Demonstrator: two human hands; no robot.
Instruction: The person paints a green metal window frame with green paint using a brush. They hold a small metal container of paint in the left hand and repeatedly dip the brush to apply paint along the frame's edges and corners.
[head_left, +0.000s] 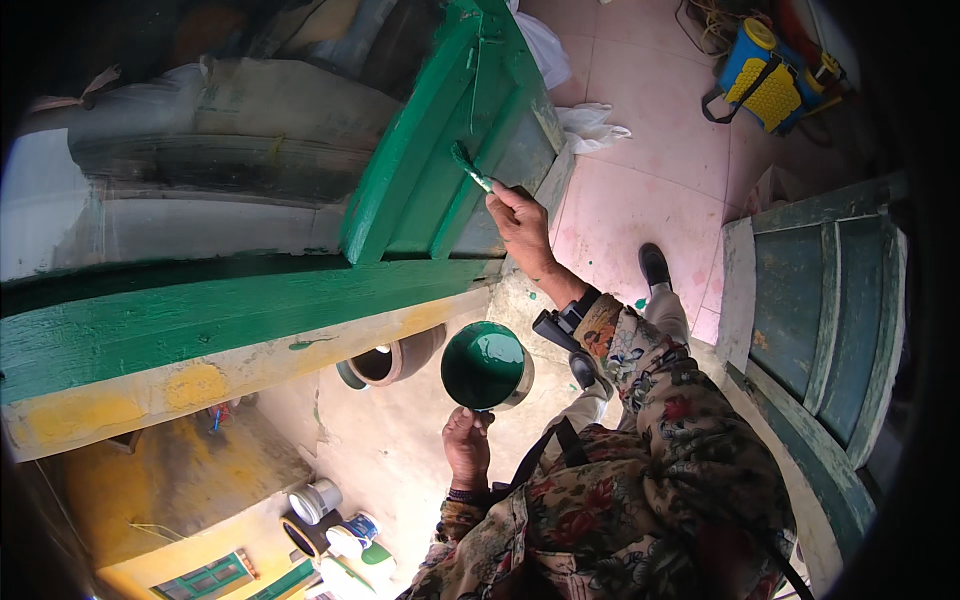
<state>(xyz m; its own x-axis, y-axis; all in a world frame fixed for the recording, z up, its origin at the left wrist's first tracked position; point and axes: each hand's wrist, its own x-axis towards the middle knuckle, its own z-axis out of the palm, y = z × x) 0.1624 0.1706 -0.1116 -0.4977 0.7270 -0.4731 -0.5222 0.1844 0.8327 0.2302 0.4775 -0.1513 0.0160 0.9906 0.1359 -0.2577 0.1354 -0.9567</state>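
Observation:
My right hand (521, 229) grips the pale handle of a paintbrush (471, 166). Wet green paint coats the bristles, which rest against or very near a wooden door panel (420, 187). Much of that panel is glossy green, while its lower part at the hinge side of the picture shows old grey-green paint (517, 176). Below the brush, my left hand (466, 446) holds a paint can (529, 379) by its rim or handle; exactly which is hard to see. Green paint (480, 367) lies inside the can. A green-painted wooden frame rail (187, 322) runs across the left.
Behind the can stands a brown ceramic jar (420, 352). Several buckets (316, 501) sit on the ground at lower left. An old green door leaf (817, 322) stands at right. White plastic bags (592, 127) and a blue-yellow backpack sprayer (765, 82) rest on the pink tiles (652, 180).

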